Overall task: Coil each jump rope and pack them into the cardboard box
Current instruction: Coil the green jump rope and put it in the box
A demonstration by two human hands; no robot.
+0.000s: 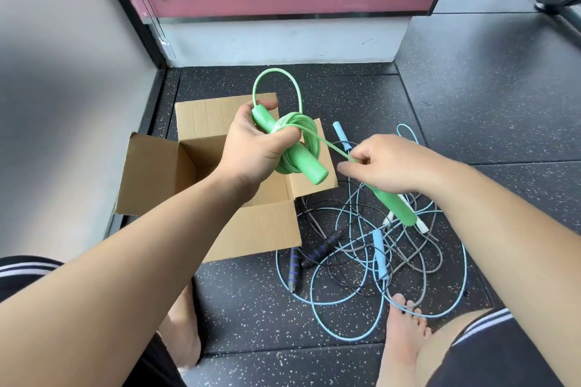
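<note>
The left hand (251,148) grips one green handle (306,160) with the green rope (298,124) wound around it, directly above the open cardboard box (251,229), probably so the bundle can drop in. At three o'clock from it, the right hand (386,163) holds the second handle (397,209) and pinches the last free cord, probably to keep it tight. The other ropes (379,256) lie tangled at four o'clock from the box.

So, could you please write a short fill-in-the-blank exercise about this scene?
1. The left hand grips a coil of ____ colour.
2. The flaps of the box are ____.
3. The blue rope lies on the ____.
4. The right hand holds a green ____.
Missing words: green; open; floor; handle.
</note>
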